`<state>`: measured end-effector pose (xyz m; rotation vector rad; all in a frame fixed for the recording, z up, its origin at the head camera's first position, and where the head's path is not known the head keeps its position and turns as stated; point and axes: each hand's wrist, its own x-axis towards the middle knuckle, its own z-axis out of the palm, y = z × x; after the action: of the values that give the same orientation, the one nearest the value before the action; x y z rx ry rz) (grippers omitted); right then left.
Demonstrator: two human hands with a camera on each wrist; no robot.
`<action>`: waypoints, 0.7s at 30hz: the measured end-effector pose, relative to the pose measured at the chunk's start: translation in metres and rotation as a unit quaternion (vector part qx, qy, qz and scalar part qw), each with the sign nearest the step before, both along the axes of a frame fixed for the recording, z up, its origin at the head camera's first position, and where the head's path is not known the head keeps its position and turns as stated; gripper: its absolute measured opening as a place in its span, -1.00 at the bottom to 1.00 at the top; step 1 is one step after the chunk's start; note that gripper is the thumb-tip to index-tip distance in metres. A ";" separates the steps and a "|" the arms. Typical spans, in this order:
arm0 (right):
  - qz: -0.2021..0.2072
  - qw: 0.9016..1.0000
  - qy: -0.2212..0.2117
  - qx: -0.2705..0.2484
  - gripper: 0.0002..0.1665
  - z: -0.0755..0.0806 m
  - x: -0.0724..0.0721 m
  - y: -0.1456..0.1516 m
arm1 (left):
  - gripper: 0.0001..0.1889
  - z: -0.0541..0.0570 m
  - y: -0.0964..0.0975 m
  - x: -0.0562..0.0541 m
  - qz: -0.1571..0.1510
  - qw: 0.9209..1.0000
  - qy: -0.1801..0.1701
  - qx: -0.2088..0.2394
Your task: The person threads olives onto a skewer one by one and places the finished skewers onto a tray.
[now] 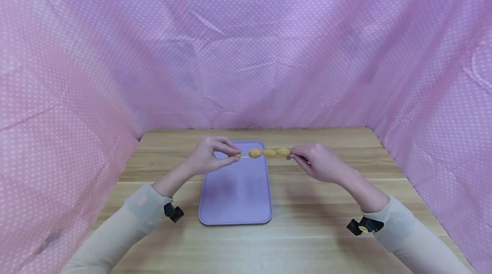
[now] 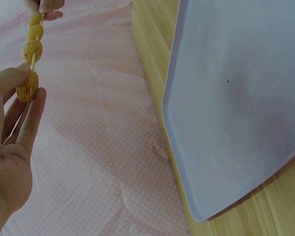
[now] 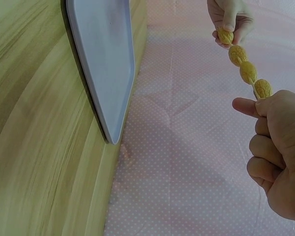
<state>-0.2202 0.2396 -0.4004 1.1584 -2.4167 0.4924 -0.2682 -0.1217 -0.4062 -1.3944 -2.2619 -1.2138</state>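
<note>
A thin pale skewer (image 2: pixel 33 61) runs between my two hands above the tray. Three yellow-brown oval balls sit close together on it: a wrinkled one (image 1: pixel 255 153), a smoother middle one (image 1: pixel 270 153) and another wrinkled one (image 1: pixel 283 152). My left hand (image 1: pixel 210 154) pinches a further wrinkled ball (image 2: pixel 27 87) between thumb and fingers at the skewer's left end, with a short gap to the others. My right hand (image 1: pixel 319 163) grips the skewer's right end between thumb and index finger, just past the nearest ball (image 3: pixel 263 88); the other fingers are curled. The skewer's right tip is hidden.
Below the left hand and skewer, a light purple rectangular tray (image 1: pixel 235 205) lies on the wooden table (image 1: pixel 307 248). Pink polka-dot cloth (image 1: pixel 246 60) hangs behind the table and along both sides. A small dark spot (image 2: pixel 228 81) shows on the tray.
</note>
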 end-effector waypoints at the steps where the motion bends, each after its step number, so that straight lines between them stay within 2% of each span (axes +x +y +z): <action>1: -0.001 1.000 -0.001 0.000 -0.85 0.000 0.000 0.000 | -0.82 0.000 0.000 0.000 -0.001 1.000 0.000 0.000; 14: -0.009 1.000 -0.002 0.005 -0.86 0.000 0.001 0.000 | -0.83 -0.001 0.003 0.002 -0.017 1.000 -0.013 0.011; 21: -0.006 1.000 -0.001 0.004 -0.86 -0.001 0.002 -0.001 | -0.81 -0.001 0.003 0.003 -0.011 1.000 -0.007 0.012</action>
<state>-0.2179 0.2388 -0.4010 1.1461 -2.4278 0.4801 -0.2654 -0.1186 -0.4069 -1.4093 -2.2400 -1.2571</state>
